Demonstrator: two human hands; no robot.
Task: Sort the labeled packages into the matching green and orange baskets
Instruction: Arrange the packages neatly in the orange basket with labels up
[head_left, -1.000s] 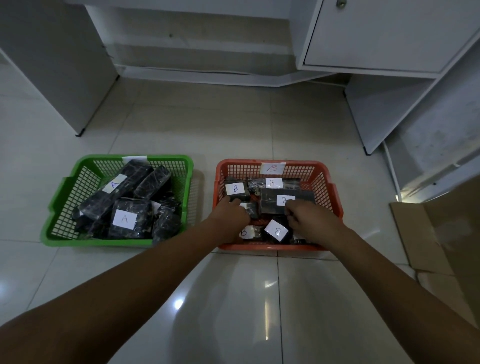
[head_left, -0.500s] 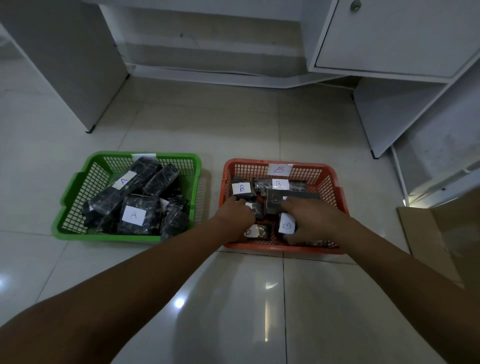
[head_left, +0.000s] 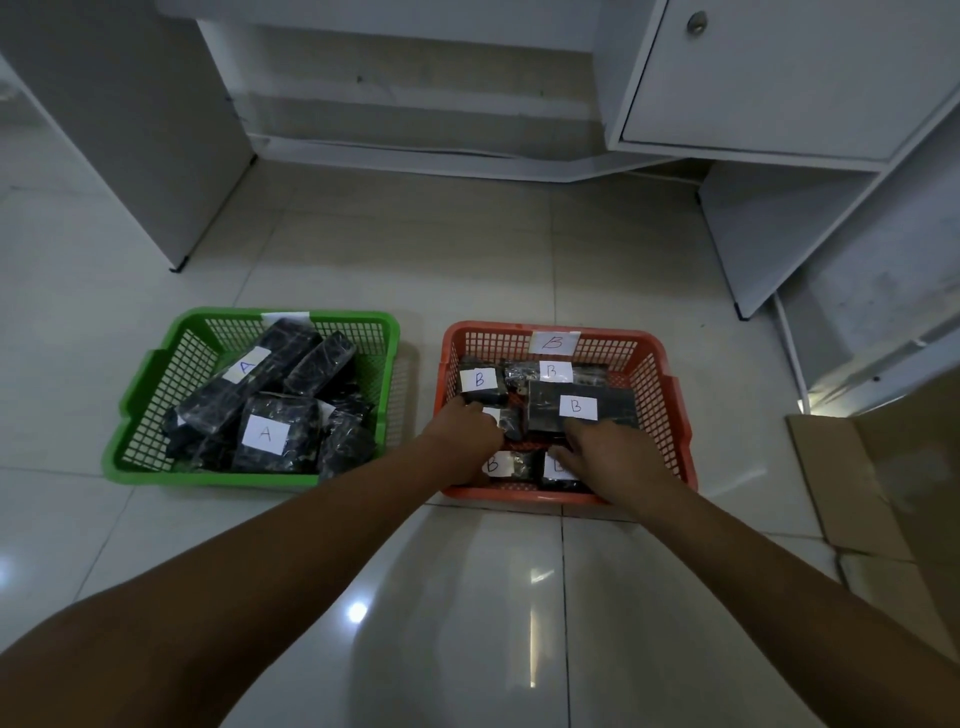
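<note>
Floor (head_left: 322, 244): pale glossy tiles; a white cabinet (head_left: 769, 78) stands at its far right.
Green basket (head_left: 156, 364): on the floor to your left, full of black packages, labels reading A (head_left: 265, 433).
Orange basket (head_left: 675, 415): just beside the green one, to its right, tagged B, holding black packages labelled B (head_left: 577, 406).
Your left hand (head_left: 462, 436): inside the orange basket, fingers curled down among the packages; what they grip, you cannot tell.
Your right hand (head_left: 613, 452): in the same basket, near edge, fingers bent onto a labelled package (head_left: 558, 470).

Handwritten letters mark baskets and packages.
"B" on the orange basket (head_left: 655, 358) tag and its packages (head_left: 582, 410); "A" on green-basket packages (head_left: 272, 436).
</note>
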